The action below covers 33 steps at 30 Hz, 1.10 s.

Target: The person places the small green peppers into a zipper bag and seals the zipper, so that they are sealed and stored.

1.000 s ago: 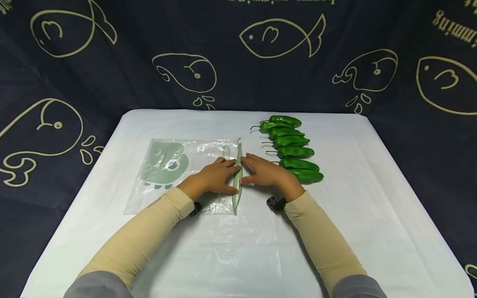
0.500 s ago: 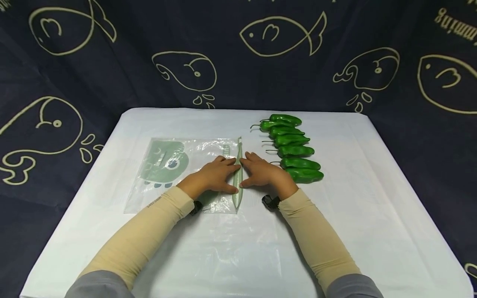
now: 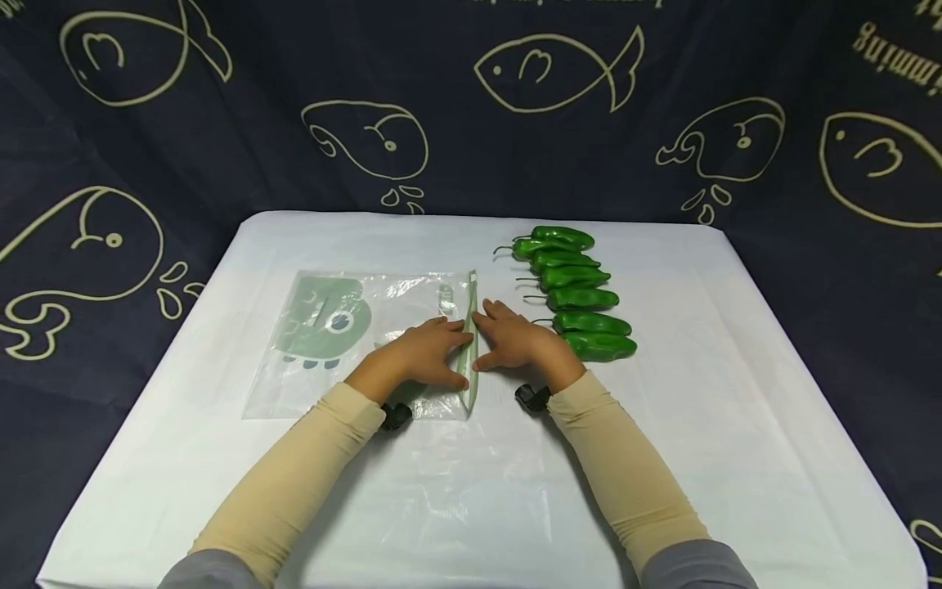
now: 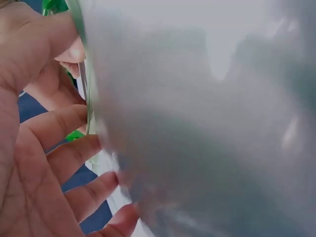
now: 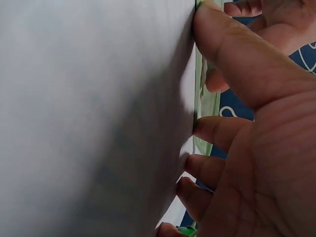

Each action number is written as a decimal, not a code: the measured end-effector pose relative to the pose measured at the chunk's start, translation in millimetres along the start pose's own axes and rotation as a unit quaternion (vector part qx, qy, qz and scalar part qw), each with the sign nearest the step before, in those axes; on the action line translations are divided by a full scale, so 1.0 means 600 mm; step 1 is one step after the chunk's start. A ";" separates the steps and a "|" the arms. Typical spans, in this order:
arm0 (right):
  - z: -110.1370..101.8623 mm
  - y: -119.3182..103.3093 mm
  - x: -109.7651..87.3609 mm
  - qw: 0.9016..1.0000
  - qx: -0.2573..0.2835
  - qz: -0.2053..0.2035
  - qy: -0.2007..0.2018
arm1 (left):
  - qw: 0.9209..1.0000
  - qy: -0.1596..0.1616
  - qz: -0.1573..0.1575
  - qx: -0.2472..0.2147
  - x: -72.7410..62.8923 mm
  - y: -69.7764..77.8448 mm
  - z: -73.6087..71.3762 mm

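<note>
A clear zip bag (image 3: 412, 294) with a green dinosaur print lies flat on the white table, its green-edged mouth (image 3: 472, 307) toward the right. On the bag beside that mouth rests my left hand (image 3: 427, 352), fingers spread and fingertips touching the plastic. My right hand (image 3: 518, 339) faces it from the other side, its thumb and fingertips at the outer edge of the mouth. In the left wrist view the fingertips (image 4: 108, 182) meet the bag's film. The right wrist view has the thumb (image 5: 217, 34) against the green edge. Neither hand visibly curls round anything.
Several green peppers (image 3: 581, 298) lie in a column on the table (image 3: 699, 393), just right of and beyond my right hand. A dark cloth (image 3: 456, 164) with fish and whale outlines hangs behind the table. Black wrist cameras (image 3: 531, 398) sit under both wrists.
My right hand has shifted slightly left, closer to the bag's mouth. My left hand has moved very slightly toward me, staying on the bag. The peppers have not moved.
</note>
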State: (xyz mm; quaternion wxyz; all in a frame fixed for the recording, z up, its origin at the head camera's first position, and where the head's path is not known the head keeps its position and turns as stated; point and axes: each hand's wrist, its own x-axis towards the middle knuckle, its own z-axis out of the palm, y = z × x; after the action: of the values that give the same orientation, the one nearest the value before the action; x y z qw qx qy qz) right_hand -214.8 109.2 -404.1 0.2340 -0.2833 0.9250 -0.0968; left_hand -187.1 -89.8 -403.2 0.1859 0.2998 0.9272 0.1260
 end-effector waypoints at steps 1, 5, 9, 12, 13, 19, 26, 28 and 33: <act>-0.001 0.000 0.000 1.000 0.001 0.000 -0.002 | 1.000 0.001 -0.001 -0.003 -0.001 0.002 0.000; -0.005 -0.001 0.001 1.000 0.003 0.001 -0.004 | 1.000 0.012 -0.005 -0.013 -0.003 0.005 0.003; -0.004 -0.001 0.003 1.000 0.006 0.002 -0.001 | 0.999 0.025 -0.005 -0.025 -0.005 0.003 0.008; -0.003 -0.001 0.004 1.000 0.008 0.003 0.001 | 0.998 0.046 0.002 -0.045 -0.006 -0.001 0.011; -0.002 -0.001 0.005 1.000 0.009 0.005 0.001 | 0.997 0.055 0.005 -0.056 -0.006 -0.002 0.012; -0.001 -0.001 0.008 1.000 0.013 0.015 -0.007 | 0.987 0.115 0.008 -0.109 -0.016 -0.003 0.016; -0.003 -0.004 0.006 1.000 0.016 0.021 -0.011 | 0.964 0.183 -0.008 -0.194 -0.028 0.001 0.025; -0.003 -0.004 0.006 1.000 0.016 0.023 -0.011 | 0.950 0.196 -0.009 -0.241 -0.030 0.001 0.030; -0.002 -0.004 0.003 0.999 0.019 0.025 -0.010 | 0.908 0.230 -0.016 -0.350 -0.031 0.006 0.045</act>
State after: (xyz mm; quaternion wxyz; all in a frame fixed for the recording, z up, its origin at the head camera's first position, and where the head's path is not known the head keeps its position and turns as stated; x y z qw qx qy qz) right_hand -215.8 106.0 -403.0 0.2512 -0.2564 0.9274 -0.1053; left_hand -159.5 -94.8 -421.3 0.0628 0.1633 0.8453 0.5049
